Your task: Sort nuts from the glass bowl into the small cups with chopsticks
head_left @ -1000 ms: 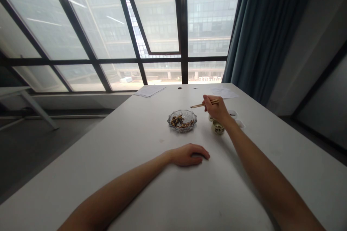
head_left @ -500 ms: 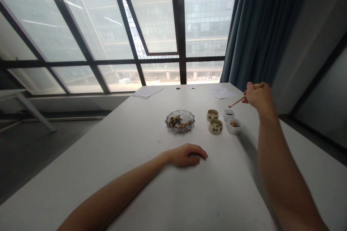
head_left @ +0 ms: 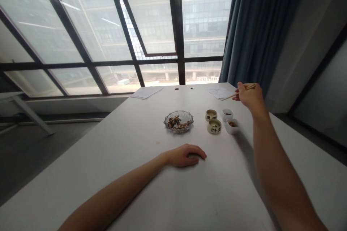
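Note:
My right hand (head_left: 249, 97) is raised above the table's right side, closed on a pair of wooden chopsticks (head_left: 234, 95) whose tips point left, above the small dishes. My left hand (head_left: 186, 155) rests palm down on the white table (head_left: 130, 158), fingers loosely curled, holding nothing. A cut-glass dish (head_left: 178, 121) with brown bits of food sits ahead of it. To its right stand two round cream cups with dark characters (head_left: 214, 126) (head_left: 210, 115) and two small white square dishes (head_left: 232, 125) (head_left: 227, 114) holding a little food.
Sheets of paper lie at the table's far edge, one at the left (head_left: 146, 92) and one at the right (head_left: 221, 92). Two small dark spots (head_left: 176, 88) sit between them. A large window is behind, a blue curtain (head_left: 252, 29) at the right.
My right hand rose from over the cups, swung out to the right with the chopsticks, then drifted slightly back left. My left hand stayed still. The view shifted a little.

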The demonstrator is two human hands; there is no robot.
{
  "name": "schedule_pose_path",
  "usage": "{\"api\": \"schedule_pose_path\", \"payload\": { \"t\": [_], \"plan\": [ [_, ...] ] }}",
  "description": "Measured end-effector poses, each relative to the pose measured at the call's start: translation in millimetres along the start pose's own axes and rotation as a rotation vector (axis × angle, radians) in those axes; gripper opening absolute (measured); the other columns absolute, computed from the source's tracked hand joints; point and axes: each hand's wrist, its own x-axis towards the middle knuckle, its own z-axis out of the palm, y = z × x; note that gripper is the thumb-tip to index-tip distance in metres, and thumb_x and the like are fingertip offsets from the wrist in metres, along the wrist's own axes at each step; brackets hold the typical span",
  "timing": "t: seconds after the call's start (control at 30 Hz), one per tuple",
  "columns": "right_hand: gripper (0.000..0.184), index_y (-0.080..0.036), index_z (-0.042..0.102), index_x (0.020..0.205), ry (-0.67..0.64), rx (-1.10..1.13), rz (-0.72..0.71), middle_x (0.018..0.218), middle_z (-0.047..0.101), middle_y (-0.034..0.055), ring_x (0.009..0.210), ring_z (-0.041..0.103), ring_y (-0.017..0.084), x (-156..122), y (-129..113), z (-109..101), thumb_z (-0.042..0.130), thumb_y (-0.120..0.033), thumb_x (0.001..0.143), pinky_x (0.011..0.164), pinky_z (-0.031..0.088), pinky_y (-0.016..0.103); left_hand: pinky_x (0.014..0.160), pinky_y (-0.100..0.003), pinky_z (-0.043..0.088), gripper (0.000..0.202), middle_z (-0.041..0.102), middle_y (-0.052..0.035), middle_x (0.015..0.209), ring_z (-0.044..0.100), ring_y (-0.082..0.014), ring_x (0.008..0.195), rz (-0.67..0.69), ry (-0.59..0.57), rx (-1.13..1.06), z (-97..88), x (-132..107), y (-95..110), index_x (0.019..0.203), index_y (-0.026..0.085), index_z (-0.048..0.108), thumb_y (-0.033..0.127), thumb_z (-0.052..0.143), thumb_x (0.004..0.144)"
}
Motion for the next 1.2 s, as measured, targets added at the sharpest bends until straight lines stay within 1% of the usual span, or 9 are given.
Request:
{"api": "schedule_pose_path", "payload": {
  "t": [0.1, 0.2, 0.3, 0.43, 0.6, 0.73, 0.83, 1.0, 1.2],
  "plan": [
    [0.042, -0.018, 0.066, 0.069, -0.085, 0.166, -0.066, 0.062, 0.069, 0.0107, 0.055, 0.072, 0.025, -8.9, -11.0, 12.1, 0.066, -0.055, 0.089, 0.054, 0.063, 0.036, 0.109, -0.035, 0.047, 0.032, 0.069, -0.0131, 0.128, 0.064, -0.0226, 0.121, 0.001, 0.0, 0.003, 0.0, 0.0, -0.3, 0.125, 0.02, 0.068, 0.032, 0.057, 0.098],
    [0.052, -0.016, 0.068, 0.071, -0.237, 0.283, -0.141, 0.06, 0.069, 0.0088, 0.052, 0.071, 0.022, -21.0, -18.4, 29.6, 0.067, -0.066, 0.085, 0.05, 0.061, 0.031, 0.109, -0.035, 0.047, 0.032, 0.069, -0.0131, 0.127, 0.064, -0.0225, 0.121, 0.001, -0.001, 0.006, 0.1, 0.1, -0.9, 0.125, 0.02, 0.068, 0.031, 0.056, 0.098],
    [0.059, -0.015, 0.07, 0.074, -0.398, 0.337, -0.18, 0.061, 0.07, 0.0083, 0.053, 0.071, 0.021, -36.3, -20.4, 51.8, 0.066, -0.073, 0.082, 0.048, 0.06, 0.027, 0.109, -0.036, 0.047, 0.031, 0.07, -0.0136, 0.127, 0.065, -0.0232, 0.12, 0.007, 0.001, 0.015, 0.3, 0.1, -1.4, 0.124, 0.019, 0.068, 0.031, 0.056, 0.098],
    [0.058, -0.015, 0.072, 0.076, -0.597, 0.367, -0.177, 0.065, 0.072, 0.0078, 0.054, 0.071, 0.019, -59.8, -10.6, 89.1, 0.065, -0.072, 0.083, 0.05, 0.059, 0.025, 0.108, -0.037, 0.048, 0.031, 0.07, -0.0133, 0.127, 0.065, -0.0238, 0.12, 0.009, 0.004, 0.023, 0.5, 0.0, -1.9, 0.124, 0.02, 0.068, 0.031, 0.057, 0.097],
    [0.053, -0.016, 0.07, 0.073, -0.713, 0.339, -0.14, 0.06, 0.069, 0.0051, 0.054, 0.07, 0.018, -88.1, 16.2, 133.8, 0.063, -0.067, 0.087, 0.052, 0.057, 0.025, 0.109, -0.037, 0.048, 0.031, 0.07, -0.0126, 0.127, 0.066, -0.0239, 0.12, 0.018, 0.004, 0.03, 0.9, -0.1, -2.6, 0.125, 0.021, 0.068, 0.031, 0.057, 0.097],
    [0.044, -0.018, 0.067, 0.071, -0.737, 0.295, -0.15, 0.061, 0.069, 0.0043, 0.059, 0.072, 0.021, -103.5, 29.2, 149.5, 0.064, -0.059, 0.089, 0.053, 0.055, 0.025, 0.108, -0.036, 0.048, 0.032, 0.071, -0.0116, 0.127, 0.066, -0.0232, 0.119, 0.01, 0.004, 0.034, 1.4, -0.3, -2.8, 0.126, 0.021, 0.067, 0.029, 0.058, 0.097],
    [0.042, -0.019, 0.065, 0.068, -0.713, 0.272, -0.154, 0.06, 0.068, 0.0046, 0.062, 0.073, 0.023, -109.3, 32.2, 153.0, 0.063, -0.055, 0.09, 0.053, 0.055, 0.027, 0.109, -0.036, 0.048, 0.032, 0.071, -0.0116, 0.127, 0.066, -0.023, 0.119, 0.014, 0.005, 0.032, 1.7, -0.3, -2.6, 0.126, 0.021, 0.067, 0.028, 0.057, 0.096],
    [0.041, -0.019, 0.068, 0.071, -0.7, 0.308, -0.121, 0.068, 0.074, 0.0074, 0.069, 0.075, 0.025, -112.1, 35.3, 155.2, 0.062, -0.055, 0.09, 0.06, 0.059, 0.03, 0.108, -0.033, 0.048, 0.032, 0.071, -0.0107, 0.126, 0.066, -0.0221, 0.118, 0.01, 0.01, 0.03, 2.3, -0.2, -3.2, 0.126, 0.021, 0.068, 0.027, 0.058, 0.096],
    [0.045, -0.019, 0.067, 0.065, -0.556, 0.191, -0.231, 0.063, 0.073, 0.0069, 0.061, 0.073, 0.023, -113.2, 36.1, 155.3, 0.056, -0.052, 0.094, 0.056, 0.055, 0.028, 0.108, -0.035, 0.049, 0.033, 0.071, -0.0111, 0.126, 0.066, -0.0224, 0.117, 0.017, 0.007, 0.034, 1.9, 0.0, -3.3, 0.126, 0.021, 0.068, 0.024, 0.058, 0.095]
  ]
}}
